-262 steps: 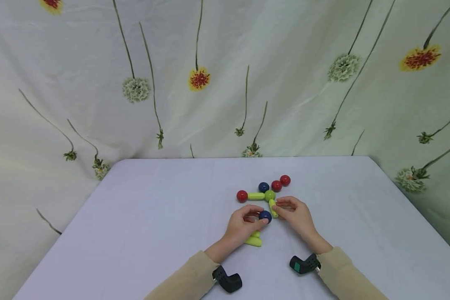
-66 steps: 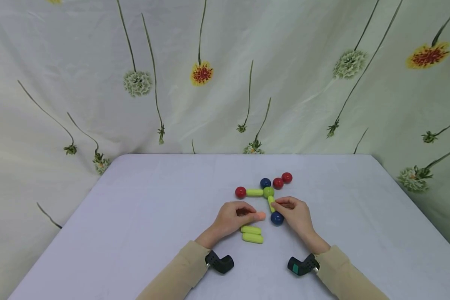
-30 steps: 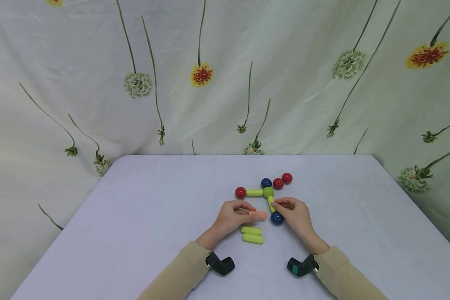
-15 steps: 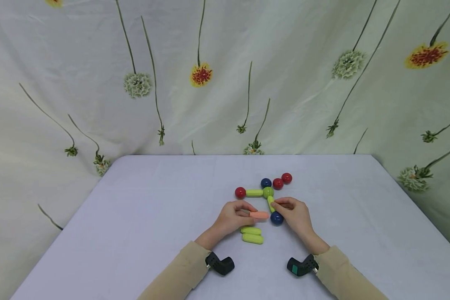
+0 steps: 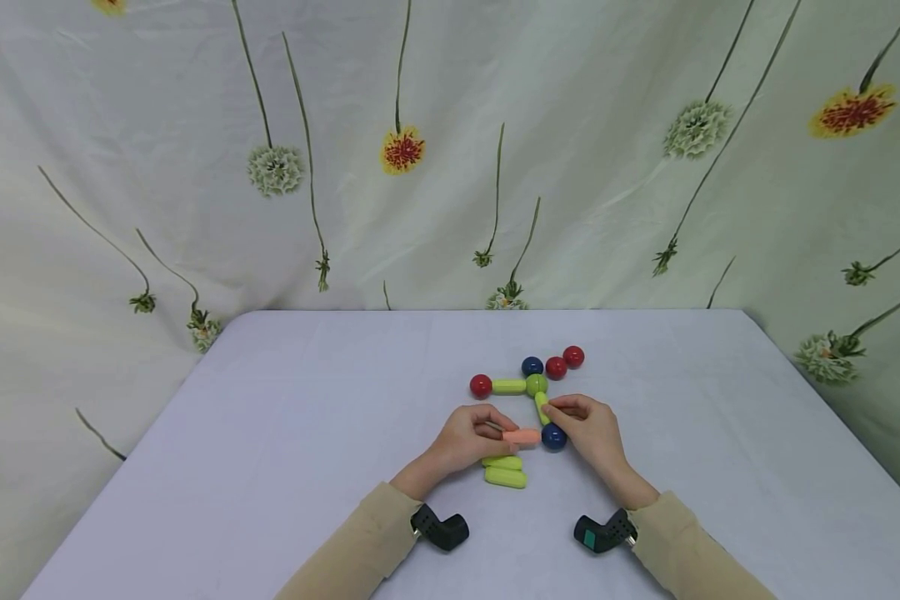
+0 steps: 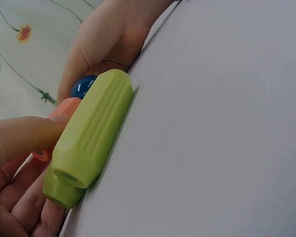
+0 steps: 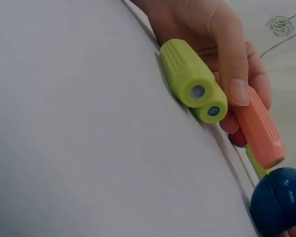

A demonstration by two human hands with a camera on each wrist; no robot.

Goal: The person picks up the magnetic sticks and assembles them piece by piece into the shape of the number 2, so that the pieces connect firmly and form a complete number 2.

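Note:
My left hand [image 5: 471, 437] pinches an orange magnetic rod [image 5: 522, 437] between thumb and fingers. The rod's free end points at a blue ball [image 5: 553, 437]; whether they touch, I cannot tell. My right hand [image 5: 588, 425] pinches a light-green rod [image 5: 542, 407] that joins this blue ball to a green ball [image 5: 536, 384]. From the green ball another light-green rod [image 5: 509, 387] runs left to a red ball [image 5: 481, 386]. Two loose light-green rods lie side by side below my left hand; the nearer rod [image 6: 96, 126] shows large in the left wrist view.
A second blue ball [image 5: 532, 366] sits behind the green ball. Two more red balls, one nearer [image 5: 557, 367] and one farther [image 5: 573, 357], lie to its right on the white table [image 5: 330, 417]. A flowered cloth [image 5: 450, 167] hangs behind the table.
Earlier my left hand held the blue ball, which now sits at the end of the right-hand rod. Over the last second, the orange rod has moved right, closer to that ball.

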